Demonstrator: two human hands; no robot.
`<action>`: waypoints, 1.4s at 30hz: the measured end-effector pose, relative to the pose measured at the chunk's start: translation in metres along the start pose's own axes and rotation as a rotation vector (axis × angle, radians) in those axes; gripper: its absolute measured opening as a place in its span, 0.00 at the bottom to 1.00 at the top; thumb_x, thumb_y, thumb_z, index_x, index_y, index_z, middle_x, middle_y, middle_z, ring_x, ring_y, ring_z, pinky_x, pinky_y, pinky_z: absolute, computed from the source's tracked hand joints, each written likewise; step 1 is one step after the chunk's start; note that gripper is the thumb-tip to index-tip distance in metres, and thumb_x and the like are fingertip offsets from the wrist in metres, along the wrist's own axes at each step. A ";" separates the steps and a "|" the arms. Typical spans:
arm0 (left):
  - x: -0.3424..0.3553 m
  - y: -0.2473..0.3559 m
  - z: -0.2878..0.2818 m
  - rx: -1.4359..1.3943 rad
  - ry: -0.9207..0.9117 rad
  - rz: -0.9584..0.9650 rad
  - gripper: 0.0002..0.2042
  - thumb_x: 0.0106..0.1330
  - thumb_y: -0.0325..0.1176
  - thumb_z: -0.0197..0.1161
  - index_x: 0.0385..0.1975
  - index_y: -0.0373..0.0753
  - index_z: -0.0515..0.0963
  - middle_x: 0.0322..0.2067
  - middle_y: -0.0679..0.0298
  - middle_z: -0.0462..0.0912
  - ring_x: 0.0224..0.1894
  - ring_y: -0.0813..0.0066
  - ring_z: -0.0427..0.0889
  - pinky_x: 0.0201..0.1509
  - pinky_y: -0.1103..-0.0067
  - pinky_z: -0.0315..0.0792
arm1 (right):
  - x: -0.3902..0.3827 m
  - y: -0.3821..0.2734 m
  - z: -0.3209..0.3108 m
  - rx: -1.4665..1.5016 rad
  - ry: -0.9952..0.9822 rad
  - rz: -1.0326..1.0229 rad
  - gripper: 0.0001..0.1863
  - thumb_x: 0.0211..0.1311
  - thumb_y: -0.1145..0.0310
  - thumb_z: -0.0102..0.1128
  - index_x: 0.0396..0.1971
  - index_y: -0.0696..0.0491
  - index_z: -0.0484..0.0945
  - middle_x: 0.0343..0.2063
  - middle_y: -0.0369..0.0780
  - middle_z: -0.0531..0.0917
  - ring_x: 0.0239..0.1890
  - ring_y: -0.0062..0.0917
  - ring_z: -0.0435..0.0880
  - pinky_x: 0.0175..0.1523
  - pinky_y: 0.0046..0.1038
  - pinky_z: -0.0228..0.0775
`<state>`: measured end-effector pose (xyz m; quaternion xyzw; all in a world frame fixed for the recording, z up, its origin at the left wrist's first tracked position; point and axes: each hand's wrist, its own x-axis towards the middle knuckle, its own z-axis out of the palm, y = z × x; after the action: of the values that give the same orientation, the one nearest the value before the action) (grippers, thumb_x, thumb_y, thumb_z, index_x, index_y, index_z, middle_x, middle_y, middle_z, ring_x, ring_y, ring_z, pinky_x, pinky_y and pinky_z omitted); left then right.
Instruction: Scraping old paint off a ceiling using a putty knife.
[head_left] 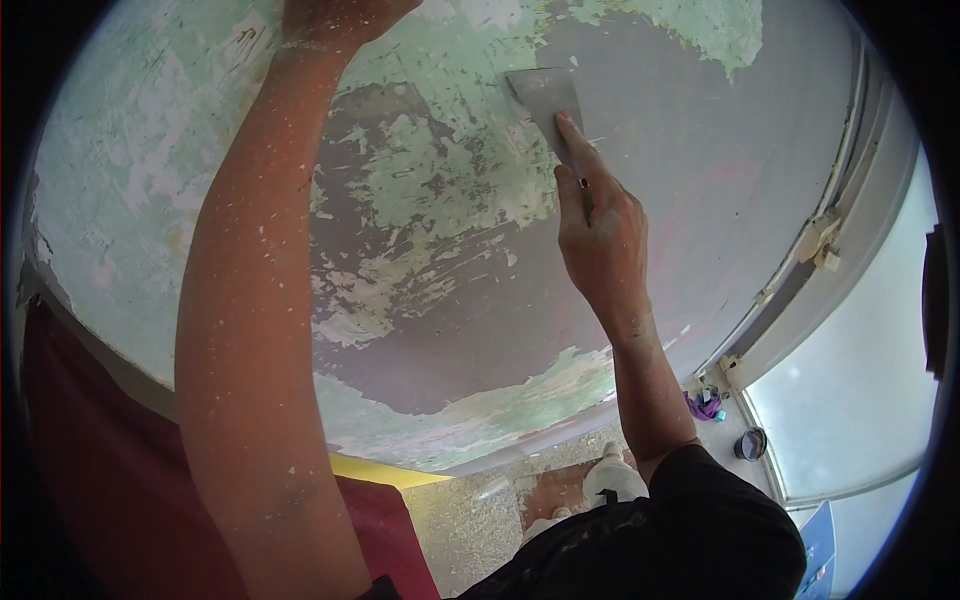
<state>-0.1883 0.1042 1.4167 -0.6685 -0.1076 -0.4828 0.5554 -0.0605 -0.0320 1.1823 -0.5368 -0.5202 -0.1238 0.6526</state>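
A wide-bladed putty knife (550, 105) is gripped in my right hand (605, 225), the forefinger stretched along its blade. Its front edge lies against the wall (700, 200), where a patch of pale green paint (430, 170) borders bare grey surface. My left hand (340, 18) is raised high at the upper edge of the view, near the green part of the wall. Its fingers are cut off, so I cannot see what they hold. White flecks dot my left forearm.
Dark red cloth (100, 440) hangs at the lower left, with a yellow strip (385, 470) beside it. A dark bucket (750, 444) and a purple bundle (705, 405) stand on the speckled floor (460, 540). Cable and a socket box (818, 235) run along the right wall edge.
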 end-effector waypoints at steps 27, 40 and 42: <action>-0.009 0.006 0.005 -0.069 -0.001 0.011 0.19 0.69 0.35 0.55 0.57 0.32 0.71 0.61 0.49 0.71 0.67 0.50 0.67 0.72 0.59 0.57 | -0.034 0.015 -0.021 -0.060 -0.096 0.056 0.25 0.69 0.70 0.53 0.66 0.44 0.70 0.27 0.47 0.81 0.27 0.44 0.81 0.32 0.41 0.70; -0.014 -0.006 -0.014 -0.126 0.062 0.165 0.14 0.71 0.38 0.56 0.52 0.42 0.77 0.61 0.60 0.75 0.66 0.64 0.70 0.70 0.65 0.60 | -0.057 0.008 -0.007 -0.074 -0.178 0.141 0.26 0.70 0.69 0.51 0.68 0.43 0.67 0.26 0.46 0.81 0.27 0.45 0.82 0.31 0.44 0.73; -0.035 0.005 -0.027 -0.174 -0.099 0.193 0.16 0.71 0.39 0.54 0.55 0.43 0.76 0.64 0.60 0.71 0.69 0.64 0.67 0.71 0.64 0.58 | -0.043 0.013 -0.008 -0.160 -0.201 0.162 0.26 0.70 0.68 0.51 0.68 0.44 0.67 0.27 0.48 0.81 0.28 0.46 0.82 0.32 0.45 0.73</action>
<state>-0.2167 0.0935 1.3843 -0.7445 -0.0278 -0.4010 0.5331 -0.0647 -0.0501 1.1410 -0.6369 -0.5265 -0.0575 0.5603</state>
